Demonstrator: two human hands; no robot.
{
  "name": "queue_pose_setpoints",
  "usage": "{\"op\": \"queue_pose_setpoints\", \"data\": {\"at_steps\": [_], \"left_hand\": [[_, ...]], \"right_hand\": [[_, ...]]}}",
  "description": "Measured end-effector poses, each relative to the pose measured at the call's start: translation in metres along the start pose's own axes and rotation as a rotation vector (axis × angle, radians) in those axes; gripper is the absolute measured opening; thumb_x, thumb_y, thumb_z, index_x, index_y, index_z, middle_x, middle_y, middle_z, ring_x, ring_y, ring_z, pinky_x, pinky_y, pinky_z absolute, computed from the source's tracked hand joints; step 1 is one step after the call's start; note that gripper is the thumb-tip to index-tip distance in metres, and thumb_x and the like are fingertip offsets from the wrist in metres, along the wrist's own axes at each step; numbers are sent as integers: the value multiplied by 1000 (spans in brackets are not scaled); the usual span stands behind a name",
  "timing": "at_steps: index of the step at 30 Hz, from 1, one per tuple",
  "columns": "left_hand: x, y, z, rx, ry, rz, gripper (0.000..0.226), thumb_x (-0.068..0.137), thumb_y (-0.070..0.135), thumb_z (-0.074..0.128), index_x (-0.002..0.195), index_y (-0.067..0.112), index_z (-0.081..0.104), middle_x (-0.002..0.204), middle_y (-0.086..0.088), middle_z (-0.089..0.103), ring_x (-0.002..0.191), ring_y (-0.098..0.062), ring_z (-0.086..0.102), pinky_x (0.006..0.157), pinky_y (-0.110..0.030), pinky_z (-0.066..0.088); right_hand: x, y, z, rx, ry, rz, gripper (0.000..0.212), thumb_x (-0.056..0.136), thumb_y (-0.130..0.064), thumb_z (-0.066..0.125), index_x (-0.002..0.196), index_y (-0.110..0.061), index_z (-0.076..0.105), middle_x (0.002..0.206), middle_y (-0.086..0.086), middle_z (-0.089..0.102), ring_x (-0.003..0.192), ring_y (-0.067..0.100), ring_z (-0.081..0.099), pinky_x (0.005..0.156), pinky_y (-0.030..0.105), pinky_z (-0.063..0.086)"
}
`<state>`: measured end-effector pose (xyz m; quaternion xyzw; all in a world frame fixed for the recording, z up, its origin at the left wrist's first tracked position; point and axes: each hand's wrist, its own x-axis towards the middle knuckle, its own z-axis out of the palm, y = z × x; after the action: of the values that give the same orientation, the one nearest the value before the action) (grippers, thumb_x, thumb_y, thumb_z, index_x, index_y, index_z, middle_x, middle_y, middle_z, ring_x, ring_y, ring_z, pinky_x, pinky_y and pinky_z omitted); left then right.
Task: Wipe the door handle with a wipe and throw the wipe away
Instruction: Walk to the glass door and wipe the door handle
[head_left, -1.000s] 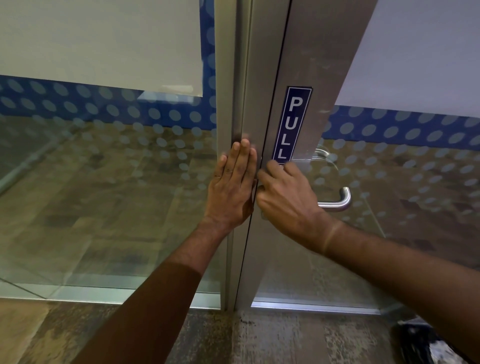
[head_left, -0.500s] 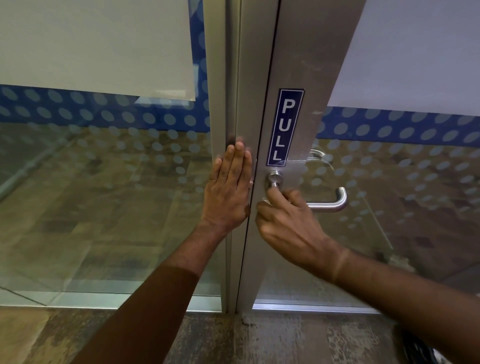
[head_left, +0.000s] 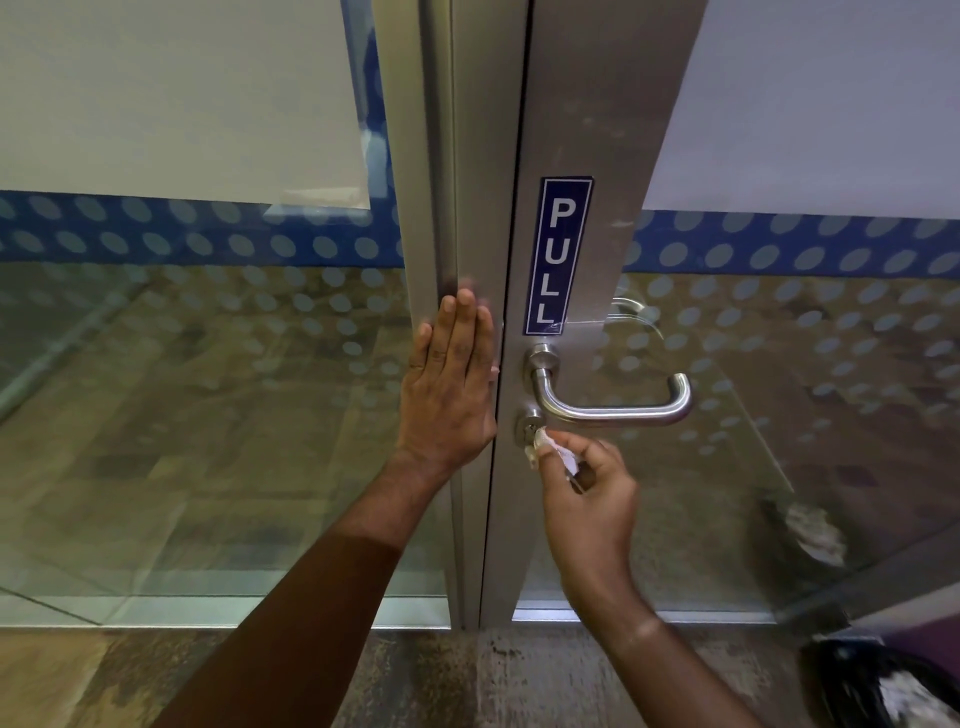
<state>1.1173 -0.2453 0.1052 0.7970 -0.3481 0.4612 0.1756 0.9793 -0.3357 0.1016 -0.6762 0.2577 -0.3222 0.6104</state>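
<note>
Wipe (head_left: 551, 451) (white, crumpled) pinched in right hand (head_left: 589, 499) against keyhole (head_left: 530, 427) below handle (head_left: 613, 402)

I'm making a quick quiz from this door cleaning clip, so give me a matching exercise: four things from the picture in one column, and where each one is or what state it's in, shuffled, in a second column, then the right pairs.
Column one:
1. left hand
2. right hand
3. door handle
4. PULL sign

Column two:
A. stuck upright on the metal door stile, above the handle
B. pinching a white wipe at the keyhole
C. flat, fingers up, on the door frame
D. bare, with no hand on it

Pairs: 1-C, 2-B, 3-D, 4-A
</note>
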Motion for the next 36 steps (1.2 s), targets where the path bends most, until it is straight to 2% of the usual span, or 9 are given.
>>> {"op": "queue_pose_setpoints", "data": {"at_steps": [4,8,13,17,20,23,26,32,36], "left_hand": [[0,0,0,0,-8,-6,67,100,21,26,151,10,-16,159,-4,-28,149,-18,-18,122,-37,-9],[1,0,0,-9,-9,-11,63,102,24,20,151,10,-16,159,-5,-28,149,-18,-18,122,-36,-9],[0,2,-1,-9,-16,-8,61,102,26,18,151,10,-15,159,-5,-27,149,-19,-17,122,-37,-8],[1,2,0,-19,-12,-5,60,103,27,15,151,10,-16,159,-5,-28,149,-19,-17,122,-38,-8],[0,2,0,-16,-9,-11,60,103,25,17,151,10,-15,159,-5,-28,149,-19,-17,122,-38,-8],[-1,2,1,-5,-8,-7,61,102,25,18,151,9,-15,159,-6,-27,149,-20,-17,122,-38,-8],[0,2,-1,-15,-21,-9,59,103,30,13,151,10,-16,159,-6,-28,149,-20,-17,122,-38,-9],[0,1,-1,-2,-34,-3,59,102,32,10,151,9,-15,159,-6,-28,149,-20,-18,122,-37,-9],[-1,1,0,-3,-24,-5,60,103,27,15,151,9,-15,159,-6,-27,149,-20,-17,122,-38,-9]], "right_hand": [[11,-3,12,328,107,190,9,85,2,68,85,-6,66,78,5,64,69,8,58,69,27,48],[22,-9,27,680,190,230,28,84,10,67,106,-6,64,96,4,75,92,11,71,83,24,56],[32,-8,39,669,142,133,23,87,1,66,109,-3,69,81,-8,75,68,3,60,61,19,49],[35,-6,37,557,109,42,33,82,12,66,107,-10,71,102,2,75,95,13,68,87,37,53],[33,-3,37,511,130,12,31,80,14,68,99,-11,74,93,-2,76,94,14,69,83,29,55],[28,-4,44,610,176,148,17,80,5,73,96,3,73,79,0,75,78,12,68,73,28,58],[23,-9,56,710,180,302,15,77,11,73,91,9,70,69,2,74,64,9,66,64,22,56],[19,-18,57,807,102,426,13,82,6,70,95,8,70,79,9,75,71,14,70,65,20,57],[22,-25,44,953,24,507,20,84,16,60,93,-1,66,74,4,74,73,13,71,67,21,58]]}}
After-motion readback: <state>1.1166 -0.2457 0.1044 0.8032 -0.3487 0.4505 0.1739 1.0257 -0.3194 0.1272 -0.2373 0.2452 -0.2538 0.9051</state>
